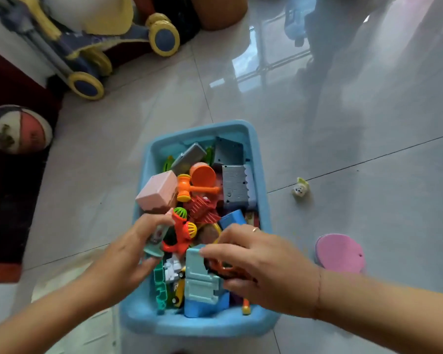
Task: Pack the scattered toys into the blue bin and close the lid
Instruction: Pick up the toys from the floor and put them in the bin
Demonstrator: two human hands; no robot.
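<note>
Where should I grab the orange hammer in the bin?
Pinch the orange hammer by its thin handle, coming from above. It lies flat on top of the pile in the blue bin, handle pointing right and bare; its head is chunkier.

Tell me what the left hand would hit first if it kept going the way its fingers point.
Probably the red-orange toy in the blue bin, just past the pale teal toy that the left hand grips; depth is unclear.
</note>
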